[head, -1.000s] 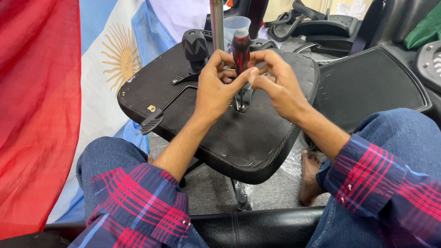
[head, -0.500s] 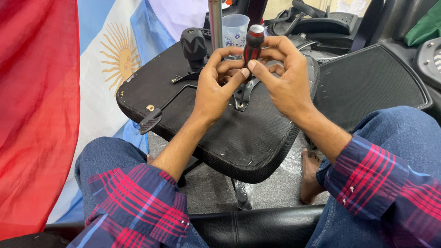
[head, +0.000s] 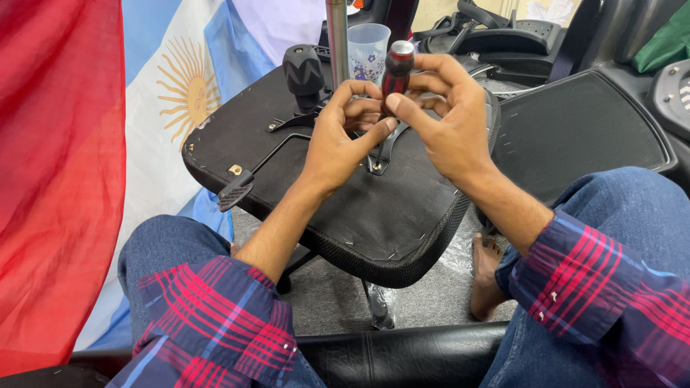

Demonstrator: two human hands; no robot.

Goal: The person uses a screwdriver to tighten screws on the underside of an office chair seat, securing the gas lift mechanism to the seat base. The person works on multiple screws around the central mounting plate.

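Screwdriver (head: 394, 72) stands near-upright between both hands, long axis vertical, red-black handle up, tip down at a bracket (head: 379, 159) on the upturned chair seat (head: 359, 208). Right hand (head: 445, 122) grasps the handle; left hand (head: 341, 136) pinches the lower handle. Metal column (head: 336, 43) just beyond the left hand.

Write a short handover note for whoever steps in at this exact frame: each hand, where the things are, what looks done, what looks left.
Right hand: grips the screwdriver by its red-and-black handle, upright, tip down at the bracket.
Left hand: fingers beside the shaft, steadying it.
Seat: upside down across the lap, black underside up; gas post and knob stand behind the hands; lever at the left edge.
Done: driver set on the bracket.
Left: whether the screw is tight cannot be seen; the hands hide it.
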